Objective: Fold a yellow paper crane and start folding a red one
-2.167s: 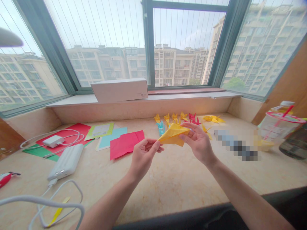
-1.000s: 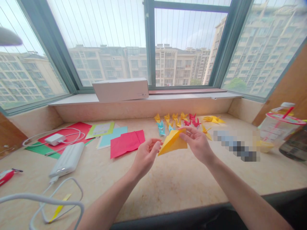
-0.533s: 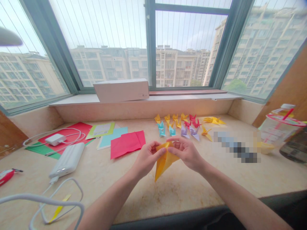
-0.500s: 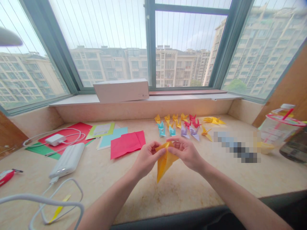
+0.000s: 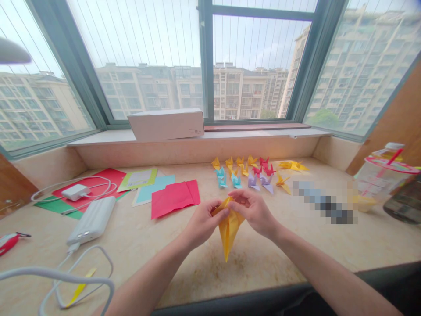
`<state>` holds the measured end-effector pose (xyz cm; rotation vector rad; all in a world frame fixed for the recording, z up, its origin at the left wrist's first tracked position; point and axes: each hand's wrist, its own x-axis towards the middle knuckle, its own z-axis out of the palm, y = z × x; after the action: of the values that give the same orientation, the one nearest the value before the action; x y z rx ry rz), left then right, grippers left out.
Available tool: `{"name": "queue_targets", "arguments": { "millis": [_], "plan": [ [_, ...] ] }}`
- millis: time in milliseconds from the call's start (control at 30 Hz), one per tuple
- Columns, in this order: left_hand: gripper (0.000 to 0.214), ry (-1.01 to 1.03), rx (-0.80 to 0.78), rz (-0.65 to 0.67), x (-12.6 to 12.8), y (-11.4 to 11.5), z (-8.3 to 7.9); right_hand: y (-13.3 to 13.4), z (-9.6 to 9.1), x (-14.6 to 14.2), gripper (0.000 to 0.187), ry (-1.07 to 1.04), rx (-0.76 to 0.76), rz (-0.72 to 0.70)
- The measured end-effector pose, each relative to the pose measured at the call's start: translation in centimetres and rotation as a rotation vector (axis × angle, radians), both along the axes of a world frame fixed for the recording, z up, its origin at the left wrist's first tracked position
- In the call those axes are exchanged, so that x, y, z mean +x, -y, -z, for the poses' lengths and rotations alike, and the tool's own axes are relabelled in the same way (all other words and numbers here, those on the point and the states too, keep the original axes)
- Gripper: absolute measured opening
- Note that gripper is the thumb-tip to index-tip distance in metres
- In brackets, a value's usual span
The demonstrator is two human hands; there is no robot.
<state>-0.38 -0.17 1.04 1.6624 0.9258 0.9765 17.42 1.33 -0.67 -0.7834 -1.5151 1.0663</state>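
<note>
A folded yellow paper (image 5: 228, 230) hangs point down between both my hands, just above the stone counter (image 5: 263, 259). My left hand (image 5: 202, 221) pinches its upper left edge with fingers closed. My right hand (image 5: 255, 210) pinches its upper right part, fingers curled over the top. Behind my hands stands a cluster of several small folded paper cranes (image 5: 245, 172) in yellow, blue, red and purple.
Flat paper sheets lie at the left: a pink one (image 5: 174, 197), a light blue one (image 5: 151, 188), and red and green ones under a white charger (image 5: 75, 192). A white power bank (image 5: 92, 220) with cable, a white box (image 5: 166, 123) on the sill, and a plastic cup (image 5: 383, 174) at right.
The yellow paper has swung from lying flat and raised to hanging point down. Both hands came lower and closer together, uncovering the cranes behind them.
</note>
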Motion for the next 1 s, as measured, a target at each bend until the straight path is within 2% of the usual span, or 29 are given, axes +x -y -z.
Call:
{"name": "queue_targets", "arguments": {
  "millis": [267, 400, 533, 633, 700, 1000],
  "plan": [
    [0.029, -0.094, 0.079, 0.007, 0.0, -0.1, 1.0, 0.5, -0.3, -0.2, 0.021, 0.122, 0.088, 0.063],
    [0.031, -0.072, 0.055, 0.022, 0.3, -0.1, 1.2, 0.4, 0.0, -0.3, 0.021, 0.135, 0.066, 0.073],
    [0.029, 0.094, -0.003, -0.098, 0.4, -0.3, 0.9, 0.4, -0.1, -0.2, 0.039, 0.172, 0.052, 0.111],
    [0.027, 0.199, 0.006, -0.226, 0.2, -0.5, 0.6, 0.5, -0.1, -0.4, 0.050, 0.187, -0.010, 0.050],
    [0.027, 0.243, -0.006, -0.254, 0.2, -0.5, 0.4, 0.5, 0.2, -0.6, 0.051, 0.147, -0.043, 0.004],
    [0.038, 0.241, -0.048, -0.162, 0.1, -0.1, 0.1, -0.2, 0.6, -0.1, 0.048, 0.164, 0.082, 0.032]
  ]
}}
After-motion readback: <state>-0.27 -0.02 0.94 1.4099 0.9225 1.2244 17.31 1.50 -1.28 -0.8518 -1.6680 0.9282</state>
